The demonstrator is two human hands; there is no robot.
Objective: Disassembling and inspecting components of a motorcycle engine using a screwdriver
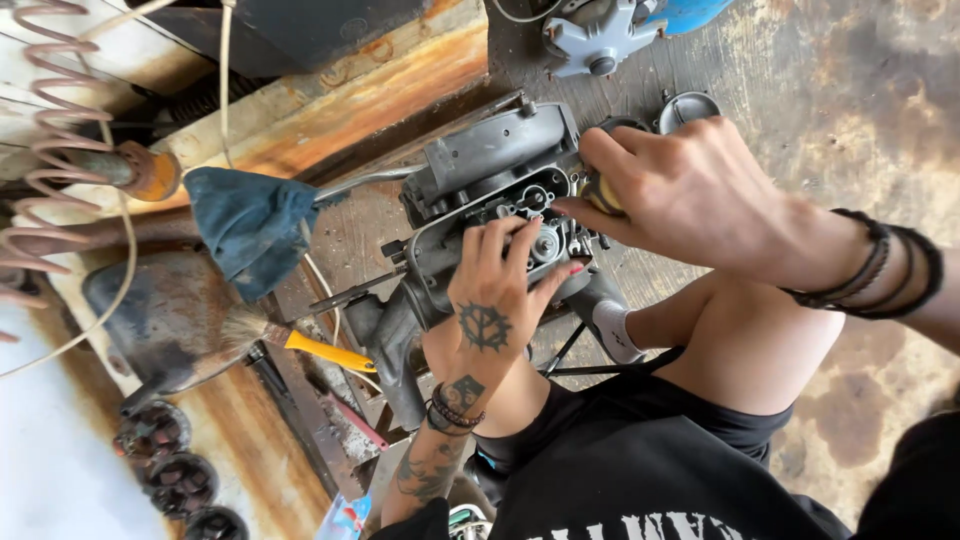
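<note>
The left hand (488,290) presses flat fingers on a greasy grey metal engine part (480,190), while the right hand (690,195) pinches a small round brass-coloured piece (603,195).

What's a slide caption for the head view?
Left hand steadies a grey metal engine casing while right hand presses a small tan part against it.
</note>
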